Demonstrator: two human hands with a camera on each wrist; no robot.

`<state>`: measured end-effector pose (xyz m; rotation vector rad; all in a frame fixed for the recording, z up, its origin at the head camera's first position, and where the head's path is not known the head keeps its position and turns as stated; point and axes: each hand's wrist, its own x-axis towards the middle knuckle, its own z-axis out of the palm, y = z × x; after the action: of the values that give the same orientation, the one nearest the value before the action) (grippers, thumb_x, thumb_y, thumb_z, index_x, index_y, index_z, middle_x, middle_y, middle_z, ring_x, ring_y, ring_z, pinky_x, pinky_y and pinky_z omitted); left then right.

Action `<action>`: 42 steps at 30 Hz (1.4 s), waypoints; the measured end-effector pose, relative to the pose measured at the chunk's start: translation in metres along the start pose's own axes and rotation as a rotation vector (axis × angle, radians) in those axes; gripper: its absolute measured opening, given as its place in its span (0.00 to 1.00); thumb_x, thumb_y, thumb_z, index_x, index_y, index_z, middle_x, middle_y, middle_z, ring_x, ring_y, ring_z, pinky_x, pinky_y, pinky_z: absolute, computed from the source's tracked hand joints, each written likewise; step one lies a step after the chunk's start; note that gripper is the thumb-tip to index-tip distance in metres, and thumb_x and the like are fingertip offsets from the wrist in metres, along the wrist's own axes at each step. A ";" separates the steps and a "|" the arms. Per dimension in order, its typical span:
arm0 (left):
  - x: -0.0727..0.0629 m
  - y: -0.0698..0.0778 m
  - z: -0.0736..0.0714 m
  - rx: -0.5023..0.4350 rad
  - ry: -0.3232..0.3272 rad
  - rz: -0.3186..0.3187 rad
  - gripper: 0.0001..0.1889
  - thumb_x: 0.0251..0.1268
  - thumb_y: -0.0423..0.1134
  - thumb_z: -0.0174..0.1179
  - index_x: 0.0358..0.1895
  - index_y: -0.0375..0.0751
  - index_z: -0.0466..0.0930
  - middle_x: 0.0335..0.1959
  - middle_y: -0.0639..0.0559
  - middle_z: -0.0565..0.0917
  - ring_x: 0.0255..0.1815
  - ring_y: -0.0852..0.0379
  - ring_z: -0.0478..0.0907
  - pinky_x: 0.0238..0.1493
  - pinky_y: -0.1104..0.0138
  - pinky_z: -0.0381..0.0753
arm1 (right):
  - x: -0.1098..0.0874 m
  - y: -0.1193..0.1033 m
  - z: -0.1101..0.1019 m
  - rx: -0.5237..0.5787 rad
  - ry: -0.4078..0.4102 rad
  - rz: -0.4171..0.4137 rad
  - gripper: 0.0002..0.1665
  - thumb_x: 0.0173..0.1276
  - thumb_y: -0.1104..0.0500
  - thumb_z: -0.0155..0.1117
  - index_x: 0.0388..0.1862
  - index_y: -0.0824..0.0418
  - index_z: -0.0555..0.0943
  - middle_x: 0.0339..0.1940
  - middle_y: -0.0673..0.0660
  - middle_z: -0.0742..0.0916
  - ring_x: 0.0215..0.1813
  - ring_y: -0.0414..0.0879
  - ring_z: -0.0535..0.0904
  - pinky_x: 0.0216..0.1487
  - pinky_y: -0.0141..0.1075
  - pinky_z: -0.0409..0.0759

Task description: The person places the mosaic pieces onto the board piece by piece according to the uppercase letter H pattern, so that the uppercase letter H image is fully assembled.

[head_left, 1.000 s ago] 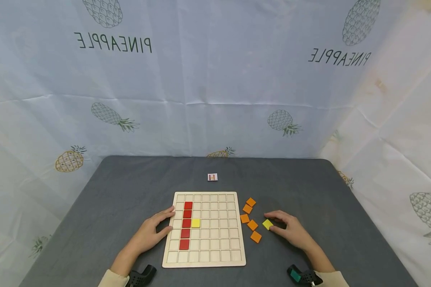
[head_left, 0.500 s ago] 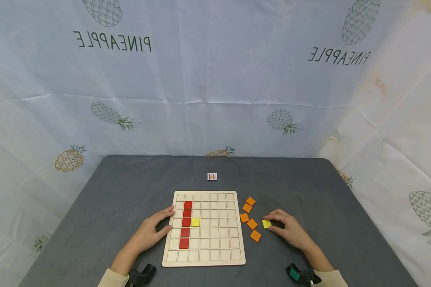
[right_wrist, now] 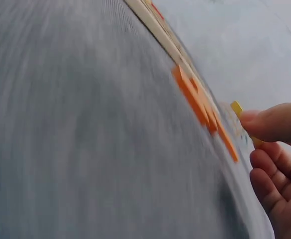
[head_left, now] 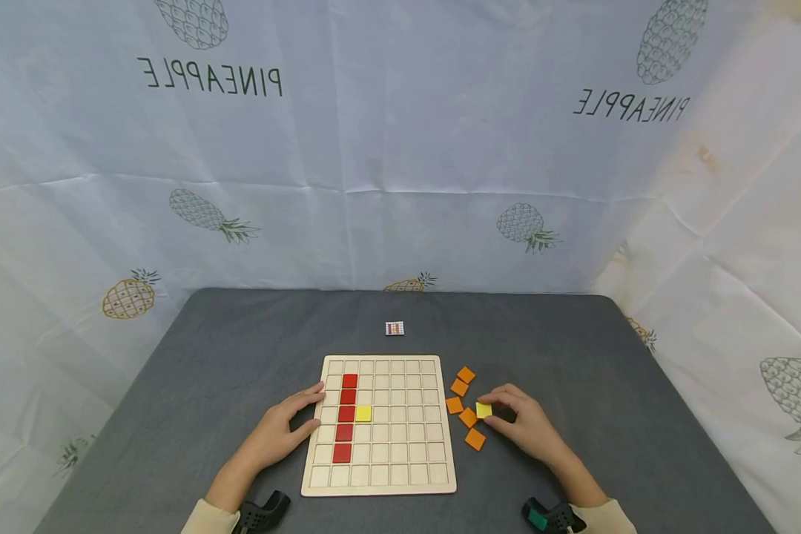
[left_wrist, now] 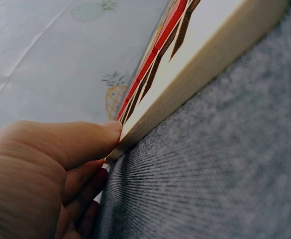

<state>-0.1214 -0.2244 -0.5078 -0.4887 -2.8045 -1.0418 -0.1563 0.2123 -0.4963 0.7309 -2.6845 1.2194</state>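
Observation:
My right hand point(head_left: 523, 426) pinches a yellow square tile point(head_left: 483, 410) between thumb and fingers, just right of the loose orange tiles point(head_left: 466, 417). In the right wrist view the yellow tile point(right_wrist: 236, 107) shows above the thumb, lifted off the table. My left hand point(head_left: 280, 430) rests at the left edge of a wooden grid board point(head_left: 400, 491), its thumb and fingertips touching the rim. A column of several red tiles point(head_left: 343, 432) lies in the board's cells, with one yellow tile point(head_left: 363, 414) beside the middle red one. In the left wrist view the thumb point(left_wrist: 93, 142) meets the board's side.
Several orange tiles lie close to the board's right edge on the dark grey tabletop point(head_left: 254, 334). Beyond the board is a small patterned card point(head_left: 394, 328). A pale pineapple-print curtain point(head_left: 400, 133) hangs behind the table.
My right hand has turned the yellow tile, raised it and carried it left toward the orange tiles and the board. The left hand has stayed at the board's edge.

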 end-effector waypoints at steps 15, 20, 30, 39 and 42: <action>0.000 0.000 -0.001 0.001 0.003 0.008 0.24 0.61 0.43 0.63 0.61 0.42 0.76 0.68 0.51 0.71 0.68 0.47 0.68 0.61 0.48 0.71 | 0.037 -0.049 0.044 0.069 -0.078 -0.097 0.15 0.61 0.57 0.69 0.47 0.55 0.84 0.42 0.46 0.81 0.38 0.42 0.76 0.39 0.34 0.78; 0.000 0.000 -0.001 -0.004 0.002 0.015 0.24 0.60 0.42 0.64 0.60 0.42 0.76 0.67 0.51 0.71 0.68 0.47 0.68 0.61 0.49 0.71 | 0.049 -0.064 0.061 0.105 -0.119 -0.116 0.14 0.60 0.59 0.69 0.47 0.57 0.84 0.41 0.48 0.80 0.39 0.42 0.75 0.41 0.33 0.77; 0.000 -0.001 0.000 -0.001 0.012 0.026 0.24 0.61 0.42 0.64 0.60 0.42 0.76 0.67 0.50 0.72 0.67 0.46 0.69 0.61 0.49 0.71 | 0.063 -0.086 0.093 0.110 -0.180 -0.084 0.14 0.58 0.58 0.71 0.44 0.56 0.85 0.40 0.47 0.81 0.41 0.41 0.76 0.44 0.31 0.78; 0.000 0.001 0.000 0.005 0.013 0.024 0.24 0.61 0.42 0.64 0.60 0.41 0.76 0.67 0.50 0.72 0.67 0.46 0.69 0.60 0.49 0.72 | 0.067 -0.086 0.112 0.072 -0.216 -0.058 0.13 0.59 0.60 0.69 0.45 0.56 0.84 0.40 0.47 0.80 0.39 0.36 0.71 0.40 0.26 0.74; 0.000 0.001 0.000 0.004 0.019 0.028 0.24 0.60 0.42 0.64 0.60 0.41 0.76 0.67 0.49 0.72 0.67 0.46 0.69 0.60 0.49 0.72 | 0.067 -0.086 0.115 0.063 -0.219 -0.057 0.13 0.60 0.60 0.69 0.45 0.56 0.84 0.40 0.47 0.79 0.38 0.35 0.71 0.40 0.26 0.74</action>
<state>-0.1210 -0.2234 -0.5072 -0.5136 -2.7745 -1.0302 -0.1637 0.0541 -0.4958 0.9980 -2.7832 1.2848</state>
